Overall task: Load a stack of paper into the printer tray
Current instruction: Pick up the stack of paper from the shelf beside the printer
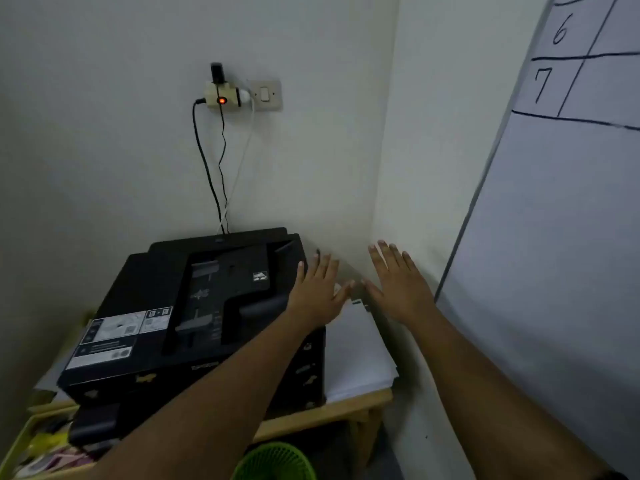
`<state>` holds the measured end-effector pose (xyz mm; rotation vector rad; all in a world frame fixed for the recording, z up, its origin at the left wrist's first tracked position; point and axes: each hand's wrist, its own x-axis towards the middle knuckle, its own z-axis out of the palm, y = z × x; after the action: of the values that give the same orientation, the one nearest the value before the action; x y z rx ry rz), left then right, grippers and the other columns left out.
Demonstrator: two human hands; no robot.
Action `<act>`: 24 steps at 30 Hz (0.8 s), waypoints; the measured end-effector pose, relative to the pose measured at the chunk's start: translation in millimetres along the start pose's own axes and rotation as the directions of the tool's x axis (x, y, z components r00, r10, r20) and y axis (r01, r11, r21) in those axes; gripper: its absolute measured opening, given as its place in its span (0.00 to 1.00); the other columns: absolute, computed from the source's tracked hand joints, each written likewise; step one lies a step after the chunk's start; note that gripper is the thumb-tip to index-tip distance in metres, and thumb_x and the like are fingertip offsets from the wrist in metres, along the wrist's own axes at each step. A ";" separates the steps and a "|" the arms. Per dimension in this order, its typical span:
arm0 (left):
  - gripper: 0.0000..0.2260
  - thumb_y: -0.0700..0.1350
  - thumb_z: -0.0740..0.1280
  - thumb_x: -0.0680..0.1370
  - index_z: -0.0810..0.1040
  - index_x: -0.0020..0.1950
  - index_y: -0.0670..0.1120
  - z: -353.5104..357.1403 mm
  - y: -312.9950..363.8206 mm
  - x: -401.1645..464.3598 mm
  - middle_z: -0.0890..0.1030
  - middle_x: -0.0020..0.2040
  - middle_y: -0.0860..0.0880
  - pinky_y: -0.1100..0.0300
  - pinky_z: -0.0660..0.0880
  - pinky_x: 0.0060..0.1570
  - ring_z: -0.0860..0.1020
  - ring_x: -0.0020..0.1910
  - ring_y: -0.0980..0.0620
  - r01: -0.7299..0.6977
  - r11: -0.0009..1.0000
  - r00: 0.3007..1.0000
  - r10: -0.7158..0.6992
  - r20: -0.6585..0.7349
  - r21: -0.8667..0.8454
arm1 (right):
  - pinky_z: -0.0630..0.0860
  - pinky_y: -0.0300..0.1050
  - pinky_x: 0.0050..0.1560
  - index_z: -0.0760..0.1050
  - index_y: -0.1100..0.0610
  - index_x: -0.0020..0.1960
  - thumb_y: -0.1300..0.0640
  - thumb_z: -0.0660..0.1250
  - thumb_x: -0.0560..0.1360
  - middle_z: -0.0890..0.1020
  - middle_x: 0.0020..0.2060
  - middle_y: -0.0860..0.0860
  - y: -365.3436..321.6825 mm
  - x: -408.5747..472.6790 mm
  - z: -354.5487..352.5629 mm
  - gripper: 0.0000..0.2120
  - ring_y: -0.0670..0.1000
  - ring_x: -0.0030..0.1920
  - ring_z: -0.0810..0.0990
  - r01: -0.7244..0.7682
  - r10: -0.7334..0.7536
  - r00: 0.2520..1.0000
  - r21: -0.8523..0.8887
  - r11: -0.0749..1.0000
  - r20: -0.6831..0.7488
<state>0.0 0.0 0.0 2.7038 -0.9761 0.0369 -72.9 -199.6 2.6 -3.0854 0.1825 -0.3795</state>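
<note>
A black printer [194, 313] sits on a wooden table, with its lid and feeder top facing me. A white stack of paper [356, 355] lies flat on the table just right of the printer, against the corner of the wall. My left hand [318, 292] hovers over the printer's right edge and the far end of the stack, fingers spread, holding nothing. My right hand [398, 289] is held palm down with fingers apart above the far right end of the stack, also holding nothing. No tray opening shows from here.
The wooden table [346, 410] ends just right of the paper. A whiteboard [554, 237] leans at the right. Cables [214, 174] run from a wall socket down behind the printer. A green basket [277, 462] stands below, and a yellow tray of clutter [38, 448] at lower left.
</note>
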 end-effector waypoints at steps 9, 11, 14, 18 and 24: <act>0.38 0.67 0.42 0.84 0.51 0.87 0.44 83.4 45.8 47.2 0.49 0.88 0.44 0.44 0.40 0.83 0.46 0.87 0.44 0.119 0.969 0.992 -0.106 0.071 -0.216 | 0.44 0.51 0.86 0.45 0.56 0.89 0.31 0.31 0.80 0.51 0.88 0.55 54.4 17.5 84.0 0.45 0.56 0.88 0.50 -0.009 -0.008 0.986 0.104 0.995 0.166; 0.41 0.69 0.38 0.81 0.50 0.87 0.45 106.3 48.5 53.9 0.49 0.88 0.45 0.44 0.41 0.84 0.47 0.87 0.46 0.167 0.952 0.984 -0.146 0.099 -0.256 | 0.46 0.52 0.86 0.46 0.57 0.89 0.34 0.33 0.79 0.52 0.88 0.57 66.0 22.3 104.0 0.44 0.58 0.88 0.52 0.004 -0.029 0.977 0.117 0.993 0.213; 0.37 0.67 0.41 0.84 0.51 0.87 0.46 144.3 41.1 59.9 0.52 0.88 0.46 0.41 0.45 0.84 0.50 0.86 0.47 0.244 0.921 0.969 -0.221 0.108 -0.304 | 0.47 0.53 0.86 0.46 0.58 0.88 0.41 0.50 0.89 0.53 0.88 0.58 80.8 29.5 139.2 0.35 0.59 0.87 0.54 0.023 -0.045 0.971 0.099 0.995 0.234; 0.35 0.66 0.44 0.86 0.49 0.87 0.46 190.8 30.2 59.7 0.51 0.88 0.46 0.41 0.42 0.84 0.50 0.86 0.45 0.355 0.872 0.933 -0.310 0.183 -0.336 | 0.50 0.53 0.85 0.48 0.58 0.88 0.42 0.57 0.88 0.56 0.87 0.58 86.7 29.4 187.8 0.36 0.59 0.86 0.57 0.039 -0.070 0.956 0.112 0.993 0.284; 0.35 0.66 0.49 0.85 0.48 0.87 0.50 247.7 12.7 50.5 0.46 0.88 0.49 0.41 0.40 0.84 0.45 0.86 0.44 0.514 0.776 0.857 -0.441 0.268 -0.365 | 0.78 0.54 0.64 0.65 0.58 0.83 0.42 0.59 0.87 0.74 0.75 0.58 83.3 19.4 252.1 0.30 0.59 0.68 0.79 0.008 -0.059 0.944 0.154 0.988 0.325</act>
<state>14.7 -104.4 -230.1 2.4728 -0.2464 -0.4593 -2.3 -281.3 -240.7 -2.9457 0.0867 0.1203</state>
